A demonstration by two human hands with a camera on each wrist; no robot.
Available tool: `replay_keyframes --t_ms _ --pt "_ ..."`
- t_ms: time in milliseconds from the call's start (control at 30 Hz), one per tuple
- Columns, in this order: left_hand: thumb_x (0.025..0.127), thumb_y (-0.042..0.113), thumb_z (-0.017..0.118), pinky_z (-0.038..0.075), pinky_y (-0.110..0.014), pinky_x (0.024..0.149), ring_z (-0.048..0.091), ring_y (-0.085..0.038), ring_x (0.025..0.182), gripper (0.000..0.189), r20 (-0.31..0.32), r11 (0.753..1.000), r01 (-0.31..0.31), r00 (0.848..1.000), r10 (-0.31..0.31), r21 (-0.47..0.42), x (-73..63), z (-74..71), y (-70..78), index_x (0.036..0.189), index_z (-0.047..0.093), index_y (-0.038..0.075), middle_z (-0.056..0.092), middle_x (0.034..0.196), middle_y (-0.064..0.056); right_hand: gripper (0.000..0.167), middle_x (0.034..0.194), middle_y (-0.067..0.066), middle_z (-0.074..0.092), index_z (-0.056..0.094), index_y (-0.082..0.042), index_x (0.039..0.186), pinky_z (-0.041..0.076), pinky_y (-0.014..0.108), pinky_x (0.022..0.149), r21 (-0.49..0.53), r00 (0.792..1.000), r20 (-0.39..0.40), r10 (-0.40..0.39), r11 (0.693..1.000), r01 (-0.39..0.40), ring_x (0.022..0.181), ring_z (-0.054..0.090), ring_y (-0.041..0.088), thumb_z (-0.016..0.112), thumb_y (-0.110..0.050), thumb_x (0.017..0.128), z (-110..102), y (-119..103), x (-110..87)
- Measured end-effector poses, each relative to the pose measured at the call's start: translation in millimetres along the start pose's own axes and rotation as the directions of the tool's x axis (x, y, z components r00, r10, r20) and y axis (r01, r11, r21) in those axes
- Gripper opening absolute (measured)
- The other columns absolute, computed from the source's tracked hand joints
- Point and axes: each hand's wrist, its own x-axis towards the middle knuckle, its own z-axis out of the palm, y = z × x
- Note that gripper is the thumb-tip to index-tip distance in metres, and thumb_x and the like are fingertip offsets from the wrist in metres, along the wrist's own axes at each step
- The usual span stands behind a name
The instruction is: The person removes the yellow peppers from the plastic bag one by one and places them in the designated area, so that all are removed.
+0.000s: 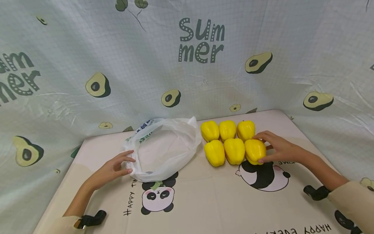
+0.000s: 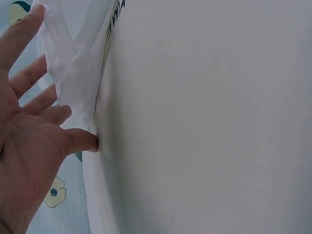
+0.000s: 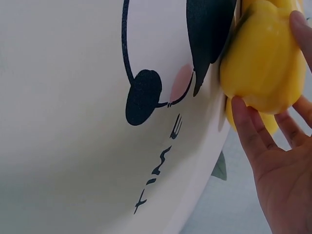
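Observation:
Six, or rather several, yellow bell peppers point(image 1: 234, 151) sit in two rows at the table's back right. My right hand point(image 1: 279, 149) holds the front-right bell pepper point(image 1: 255, 151), thumb at its near side and fingers around its far side. The right wrist view shows that same bell pepper point(image 3: 263, 58) between the thumb and fingers. A white plastic bag point(image 1: 168, 172) lies left of the peppers, its mouth spread wide. My left hand point(image 1: 112, 167) touches the bag's left rim with spread fingers. In the left wrist view, the fingertips rest against the bag point(image 2: 80, 73).
The pale table cover point(image 1: 198, 201) has printed pandas and lettering. Behind the table hangs a curtain point(image 1: 140, 78) printed with avocados, close to the back edge. A black wrist strap point(image 1: 93, 219) shows at the left sleeve, another strap point(image 1: 317, 192) at the right.

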Motion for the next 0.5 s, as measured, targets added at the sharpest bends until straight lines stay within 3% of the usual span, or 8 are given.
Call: replay_keyframes --t_ms 300,500 --pt "0.096 0.017 0.071 0.026 -0.078 0.108 0.021 -0.055 0.147 0.033 0.006 1.0 -0.004 1.0 0.004 -0.008 -1.2 -0.6 -0.5 0.127 0.064 0.012 0.032 0.161 -0.021 0.079 0.146 0.024 0.038 0.043 0.0 0.146 0.059 0.048 0.092 0.045 0.997 0.029 0.073 0.996 -0.074 0.125 0.048 0.04 0.085 -0.027 0.084 0.7 -3.2 0.3" --pt "0.099 0.019 0.065 0.021 -0.081 0.108 0.015 -0.058 0.147 0.033 0.031 1.0 0.011 0.999 -0.011 0.009 -0.6 -1.2 0.2 0.132 0.063 0.011 0.026 0.164 -0.021 0.072 0.154 0.028 0.034 0.036 0.001 0.153 0.058 0.047 0.094 0.053 0.997 0.067 0.045 0.997 -0.049 0.134 0.045 0.047 0.072 -0.024 0.096 -3.6 -6.9 -3.0"
